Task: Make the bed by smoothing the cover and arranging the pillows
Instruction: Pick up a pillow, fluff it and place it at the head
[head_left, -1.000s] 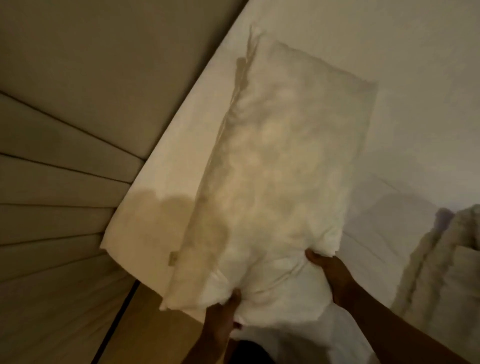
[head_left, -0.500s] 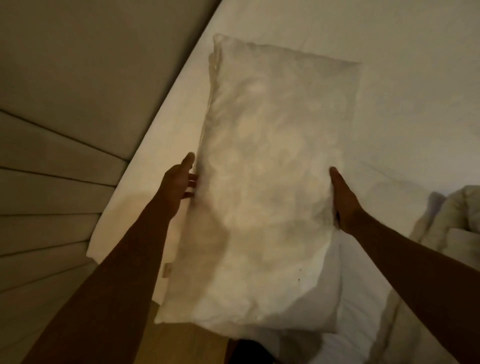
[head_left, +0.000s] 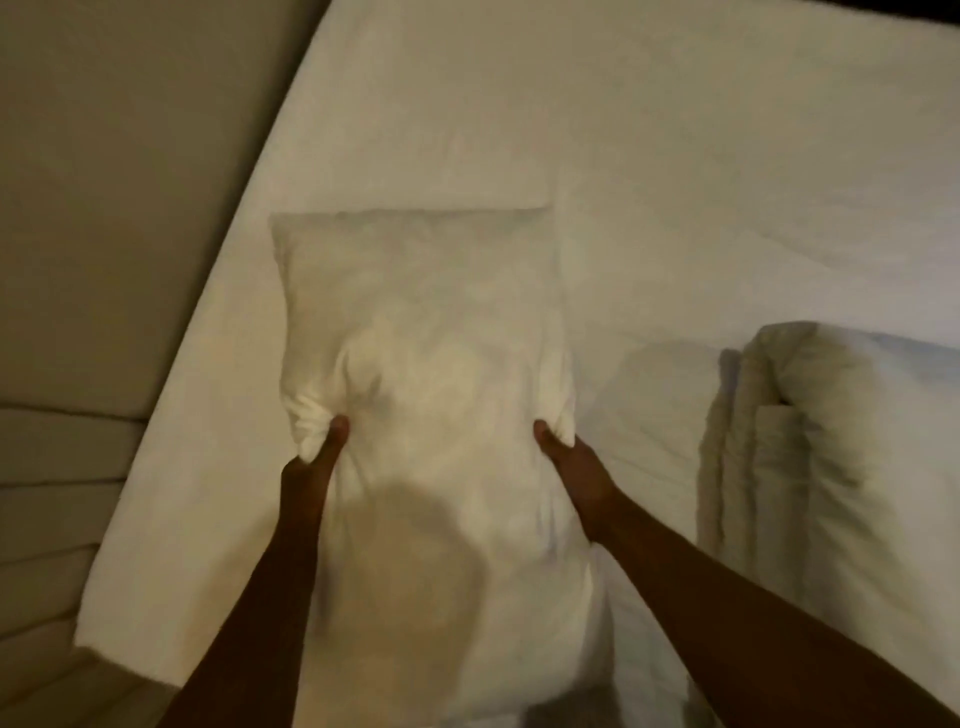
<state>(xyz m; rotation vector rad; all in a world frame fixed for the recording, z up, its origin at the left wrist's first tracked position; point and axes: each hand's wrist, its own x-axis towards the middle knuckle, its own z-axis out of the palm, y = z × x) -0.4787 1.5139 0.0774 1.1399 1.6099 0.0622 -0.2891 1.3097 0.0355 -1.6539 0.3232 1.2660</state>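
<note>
- The pillow (head_left: 426, 374) lies lengthwise on the sheet (head_left: 675, 156), its far end pointing up the bed and its near end hanging toward the person.
- The left hand (head_left: 311, 462) pinches the pillow's left edge, thumb on top, with cloth bunched above the grip.
- The right hand (head_left: 566, 457) pinches the right edge level with it, fingers tucked under.
- To do this step well, I judge: keep both pinches level so the filling spreads evenly between them, then push outward from each grip to flatten the bunches.
- The padded headboard (head_left: 104, 208) runs left of the left grip; square the pillow's long edge to it.
- The folded cover (head_left: 810, 441) sits right of the right grip, apart from the pillow.
</note>
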